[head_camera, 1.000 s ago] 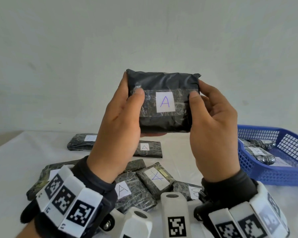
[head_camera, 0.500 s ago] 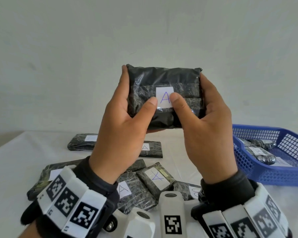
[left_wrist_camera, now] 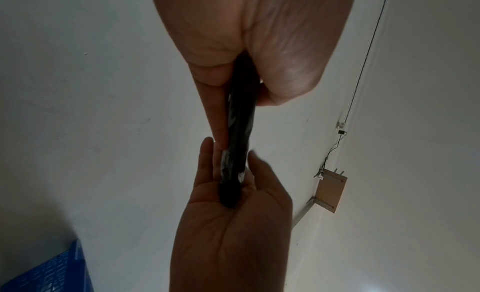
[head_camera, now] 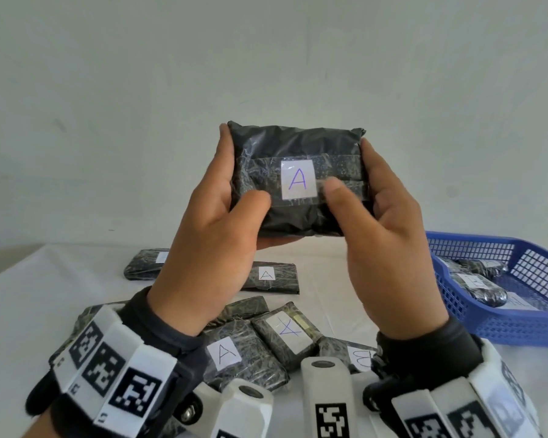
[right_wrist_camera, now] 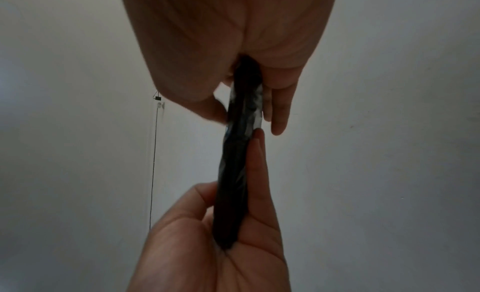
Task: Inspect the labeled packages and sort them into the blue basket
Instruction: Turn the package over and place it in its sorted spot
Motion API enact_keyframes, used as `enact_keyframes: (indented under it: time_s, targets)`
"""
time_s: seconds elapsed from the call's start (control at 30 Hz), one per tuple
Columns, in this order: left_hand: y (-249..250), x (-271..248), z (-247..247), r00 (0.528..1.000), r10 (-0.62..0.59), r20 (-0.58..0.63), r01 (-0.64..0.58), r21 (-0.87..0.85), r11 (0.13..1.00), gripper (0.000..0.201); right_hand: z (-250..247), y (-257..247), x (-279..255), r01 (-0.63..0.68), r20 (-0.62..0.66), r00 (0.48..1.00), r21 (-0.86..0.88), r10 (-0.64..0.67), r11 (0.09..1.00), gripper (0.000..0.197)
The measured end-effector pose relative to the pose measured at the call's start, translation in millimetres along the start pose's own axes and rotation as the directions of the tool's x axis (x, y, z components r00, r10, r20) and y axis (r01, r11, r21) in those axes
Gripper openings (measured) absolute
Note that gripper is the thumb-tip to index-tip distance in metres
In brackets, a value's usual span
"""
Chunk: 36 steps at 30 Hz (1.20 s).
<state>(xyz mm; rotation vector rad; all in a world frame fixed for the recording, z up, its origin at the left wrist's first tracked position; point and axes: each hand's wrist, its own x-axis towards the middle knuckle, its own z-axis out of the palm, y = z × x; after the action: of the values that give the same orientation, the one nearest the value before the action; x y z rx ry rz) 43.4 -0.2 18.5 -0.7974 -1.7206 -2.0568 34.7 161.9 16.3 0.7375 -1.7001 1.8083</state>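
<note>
a black package (head_camera: 298,184) wrapped in glossy plastic carries a white label (head_camera: 298,179) with a purple letter a. on a white table (head_camera: 29,295) lie more dark, speckled packages (head_camera: 244,358) with white labels. a blue basket (head_camera: 503,324) with a grid-patterned wall stands against a pale grey-white wall (head_camera: 266,58). white wristbands (head_camera: 114,371) bear black-and-white square markers over black sleeves (head_camera: 424,346).

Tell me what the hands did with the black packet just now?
Both thumbs slid off the white A label, which had been partly hidden half a second ago. The left hand and right hand kept holding the black package up. The table packages and blue basket stayed put.
</note>
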Motion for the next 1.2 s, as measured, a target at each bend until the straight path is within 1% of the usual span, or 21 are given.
enact_keyframes:
  time_s: [0.1,0.2,0.27,0.37,0.43,0.53,0.67,0.73,0.83,0.9,0.97,1.07,1.1,1.2]
  targets:
    - [3,0,-2,1.000,-0.013,0.024,0.015,-0.064,0.998,0.063,-4,-1,1,-0.067,0.009,0.998,0.183,0.066,0.981,0.049]
    - [5,1,-4,0.999,-0.032,0.031,0.036,-0.128,0.991,0.061,-9,-3,2,-0.128,0.036,0.992,0.345,0.123,0.930,0.051]
    - [4,1,-3,0.999,-0.038,0.040,0.044,-0.160,0.986,0.058,-11,-3,3,-0.148,0.053,0.989,0.401,0.138,0.904,0.055]
    - [5,2,-3,0.997,-0.049,0.059,0.058,-0.170,0.984,0.056,-14,-2,4,-0.162,0.075,0.987,0.415,0.143,0.895,0.053]
    - [5,2,-2,0.996,-0.054,0.066,0.064,-0.166,0.984,0.052,-15,-2,5,-0.176,0.094,0.984,0.404,0.151,0.898,0.058]
    - [5,2,-2,0.996,-0.066,0.057,0.074,-0.149,0.986,0.049,-16,-2,5,-0.182,0.102,0.983,0.373,0.155,0.910,0.053]
    - [4,1,0,0.996,-0.070,0.060,0.078,-0.134,0.988,0.049,-12,-4,5,-0.147,0.078,0.988,0.247,0.132,0.958,0.039]
    - [4,1,0,0.996,-0.069,0.057,0.076,-0.128,0.989,0.050,-11,-7,4,-0.115,0.070,0.992,0.134,0.106,0.984,0.037]
    - [1,1,1,0.995,-0.073,0.068,0.081,-0.125,0.989,0.053,-7,-10,4,-0.079,0.034,0.996,-0.011,0.079,0.997,0.054]
    - [1,1,-1,0.995,-0.073,0.064,0.080,-0.119,0.990,0.054,-7,-12,3,-0.061,0.036,0.997,-0.031,0.062,0.998,0.052]
    - [1,1,-1,0.996,-0.060,0.066,0.067,-0.105,0.992,0.052,-7,-13,2,-0.062,0.076,0.995,-0.026,0.064,0.998,0.051]
    - [1,0,-2,0.996,-0.056,0.074,0.062,-0.091,0.994,0.051,-8,-13,2,-0.064,0.120,0.990,-0.049,0.070,0.997,0.058]
    - [1,1,-3,0.996,-0.057,0.070,0.064,-0.102,0.993,0.050,-8,-12,2,-0.064,0.132,0.989,-0.059,0.071,0.996,0.064]
    - [3,1,-3,0.996,-0.081,0.046,0.087,-0.136,0.987,0.043,-12,-6,2,-0.073,0.152,0.984,-0.102,0.088,0.992,0.087]
